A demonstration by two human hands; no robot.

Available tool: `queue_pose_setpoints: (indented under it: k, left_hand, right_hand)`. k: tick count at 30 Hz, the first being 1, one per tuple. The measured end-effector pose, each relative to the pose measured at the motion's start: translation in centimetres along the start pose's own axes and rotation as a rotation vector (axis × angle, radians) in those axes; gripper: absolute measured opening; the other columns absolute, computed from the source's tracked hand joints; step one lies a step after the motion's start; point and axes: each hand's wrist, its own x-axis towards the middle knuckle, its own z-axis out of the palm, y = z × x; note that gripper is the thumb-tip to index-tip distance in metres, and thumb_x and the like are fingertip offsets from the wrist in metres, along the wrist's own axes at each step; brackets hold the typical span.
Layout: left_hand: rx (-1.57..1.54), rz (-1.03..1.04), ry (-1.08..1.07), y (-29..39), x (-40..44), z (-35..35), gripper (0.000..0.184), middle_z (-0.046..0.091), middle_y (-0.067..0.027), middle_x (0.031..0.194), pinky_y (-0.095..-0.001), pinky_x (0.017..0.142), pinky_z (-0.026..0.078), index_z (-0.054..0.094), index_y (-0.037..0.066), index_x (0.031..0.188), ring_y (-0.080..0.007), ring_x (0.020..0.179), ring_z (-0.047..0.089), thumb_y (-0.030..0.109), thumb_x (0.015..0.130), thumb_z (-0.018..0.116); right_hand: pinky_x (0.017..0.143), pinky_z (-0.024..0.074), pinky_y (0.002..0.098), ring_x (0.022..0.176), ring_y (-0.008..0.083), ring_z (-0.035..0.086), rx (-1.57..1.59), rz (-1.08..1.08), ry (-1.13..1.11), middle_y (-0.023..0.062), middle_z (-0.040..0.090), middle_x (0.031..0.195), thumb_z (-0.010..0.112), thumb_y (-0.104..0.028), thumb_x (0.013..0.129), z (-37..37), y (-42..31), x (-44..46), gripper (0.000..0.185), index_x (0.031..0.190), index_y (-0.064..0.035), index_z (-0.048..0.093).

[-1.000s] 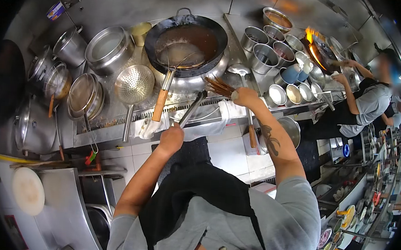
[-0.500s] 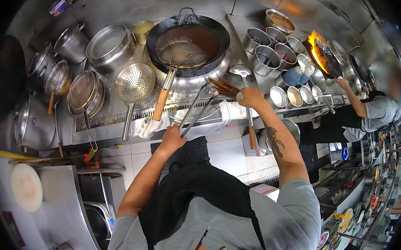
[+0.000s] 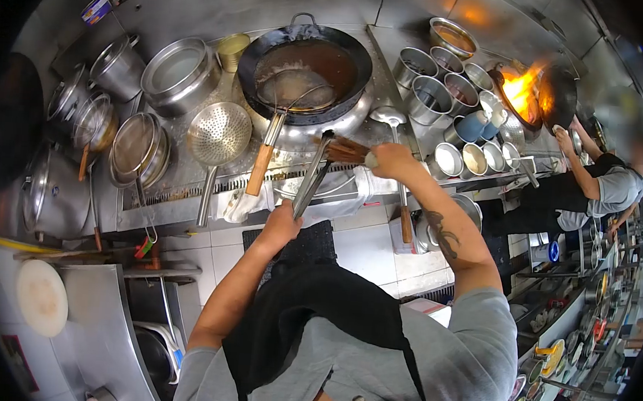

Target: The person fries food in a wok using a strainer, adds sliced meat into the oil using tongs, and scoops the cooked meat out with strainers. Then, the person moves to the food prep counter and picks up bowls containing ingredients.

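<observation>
Tongs (image 3: 313,177) slant up over the range's front edge, the left hand's (image 3: 281,224) fingers curled tightly around their lower end. The right hand (image 3: 395,163) grasps the bound end of a stick brush (image 3: 350,152), whose bristles overlap the upper end of the tongs (actual contact is hard to tell). Both tools sit just in front of a black wok (image 3: 358,60) of brown liquid, where a wire strainer leans with its wooden handle (image 3: 259,170) toward the front. A ladle (image 3: 388,116) lies beside the brush, and a perforated skimmer (image 3: 220,130) rests farther left. Around these, the steel range top (image 3: 387,67) looks smeared and shiny; 1 wide pot (image 3: 162,85) stands at the left, while metal containers (image 3: 427,103) crowd the right. Beyond them, flames (image 3: 523,95) leap near another person (image 3: 552,209) in a black apron. Below, white floor tiles (image 3: 363,249) border a dark mat (image 3: 303,248), and a metal wall (image 3: 328,3) backs the range.
</observation>
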Motion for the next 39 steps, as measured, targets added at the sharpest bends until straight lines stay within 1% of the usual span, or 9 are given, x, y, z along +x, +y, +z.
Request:
queue_pose_setpoints:
  k: [4, 10, 13, 19, 22, 28, 31, 35, 39]
  left_hand:
    - [0.075, 0.031, 0.008, 1.3, 0.2, -1.0, 0.031, 0.062, -0.0273, 0.071, -0.0458, 0.065, 0.052, 0.046, -0.012, 0.095, -0.0388, 0.063, 0.064, 0.009, 0.079, 0.062]
    - [-0.026, -0.095, -0.054, 3.5, 0.2, -1.9, 0.028, 0.061, -0.0283, 0.071, -0.0432, 0.057, 0.052, 0.047, -0.012, 0.095, -0.0354, 0.059, 0.065, 0.006, 0.079, 0.06]
    - [-0.066, -0.099, -0.084, 4.2, 0.1, -3.2, 0.026, 0.061, -0.0263, 0.069, -0.0411, 0.053, 0.052, 0.047, -0.012, 0.095, -0.0328, 0.056, 0.065, 0.005, 0.079, 0.058]
    - [-0.067, -0.092, -0.09, 3.5, 0.3, -2.6, 0.025, 0.061, -0.0251, 0.068, -0.0401, 0.051, 0.051, 0.047, -0.012, 0.094, -0.0315, 0.055, 0.064, 0.004, 0.079, 0.057]
    - [-0.031, -0.105, -0.108, 4.3, 0.1, -3.3, 0.024, 0.061, -0.0246, 0.066, -0.0402, 0.05, 0.051, 0.047, -0.012, 0.094, -0.0314, 0.054, 0.064, 0.004, 0.079, 0.057]
    - [-0.045, -0.114, -0.125, 4.7, 0.2, -3.6, 0.024, 0.06, -0.0231, 0.064, -0.0396, 0.049, 0.05, 0.047, -0.013, 0.094, -0.0302, 0.051, 0.063, 0.004, 0.079, 0.056]
    - [-0.044, -0.1, -0.103, 3.9, -0.2, -3.2, 0.022, 0.06, -0.0226, 0.064, -0.039, 0.047, 0.05, 0.046, -0.012, 0.094, -0.0298, 0.05, 0.062, 0.004, 0.08, 0.055]
    - [-0.105, -0.076, -0.099, 2.9, -0.4, -2.7, 0.022, 0.06, -0.0221, 0.063, -0.0388, 0.046, 0.05, 0.046, -0.011, 0.094, -0.0296, 0.05, 0.062, 0.005, 0.081, 0.054]
    - [-0.125, -0.095, -0.106, 3.0, -1.2, -3.0, 0.022, 0.059, -0.0214, 0.062, -0.039, 0.046, 0.049, 0.045, -0.01, 0.094, -0.0291, 0.05, 0.062, 0.006, 0.082, 0.054]
  right_hand:
    - [0.074, 0.0517, 0.0439, 0.086, 0.0334, 0.064, 0.147, 0.008, -0.13, 0.0163, 0.067, 0.087, 0.066, -0.026, 0.066, 3.2, 1.0, 3.4, 0.034, 0.095, -0.0094, 0.066]
    - [0.075, 0.052, 0.0427, 0.086, 0.0331, 0.066, -0.036, -0.122, 0.045, 0.0173, 0.068, 0.091, 0.064, -0.022, 0.068, 3.7, -0.8, 3.8, 0.025, 0.087, -0.0051, 0.069]
    - [0.075, 0.0522, 0.0423, 0.086, 0.033, 0.066, 0.029, 0.022, -0.117, 0.0177, 0.068, 0.09, 0.064, -0.021, 0.069, 3.6, 0.3, 4.2, 0.026, 0.088, -0.0045, 0.069]
    - [0.076, 0.0524, 0.0438, 0.088, 0.034, 0.065, -0.031, -0.039, -0.041, 0.0183, 0.067, 0.088, 0.067, -0.02, 0.064, 4.5, 0.1, 3.6, 0.033, 0.093, -0.0048, 0.067]
    - [0.074, 0.0522, 0.0433, 0.086, 0.0337, 0.066, -0.004, 0.066, -0.07, 0.0192, 0.067, 0.088, 0.061, -0.019, 0.072, 3.3, 0.7, 3.6, 0.023, 0.088, -0.004, 0.069]
    - [0.075, 0.0523, 0.0434, 0.084, 0.0345, 0.067, -0.103, -0.019, -0.015, 0.0179, 0.068, 0.089, 0.059, -0.018, 0.074, 5.2, 1.2, 4.1, 0.023, 0.087, -0.0037, 0.07]
    - [0.079, 0.0514, 0.0442, 0.091, 0.0348, 0.065, 0.03, 0.217, -0.009, 0.0187, 0.067, 0.096, 0.056, -0.021, 0.076, 4.8, 3.3, 3.8, 0.027, 0.093, -0.0033, 0.069]
    - [0.08, 0.0513, 0.0424, 0.092, 0.0358, 0.064, 0.155, 0.359, 0.013, 0.0212, 0.066, 0.096, 0.064, -0.025, 0.067, 6.4, 6.1, 3.5, 0.036, 0.094, -0.0003, 0.066]
    - [0.066, 0.0535, 0.0401, 0.079, 0.0321, 0.067, 0.293, 0.483, 0.097, 0.0209, 0.067, 0.09, 0.067, -0.029, 0.066, 7.2, 8.0, 2.8, 0.039, 0.09, 0.002, 0.065]
